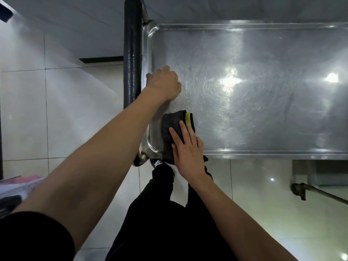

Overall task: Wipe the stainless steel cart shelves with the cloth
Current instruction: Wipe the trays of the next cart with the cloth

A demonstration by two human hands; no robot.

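Two hands are on the cart's top shelf (244,91), a shallow stainless steel tray with a raised rim and swirl marks catching the ceiling lights. The right hand (188,147) lies flat, fingers straight, pressing a dark grey cloth (169,127) with a yellow tag onto the shelf's near-left corner; part of the cloth drapes over the near rim. The left hand (163,81) is curled over the shelf's left rim, gripping it, about midway along that edge. Just outside that left rim runs the cart's black padded handle bar (132,53). Below the shelf's near edge stand the person's black trousers (169,213) on pale floor tiles (75,110).
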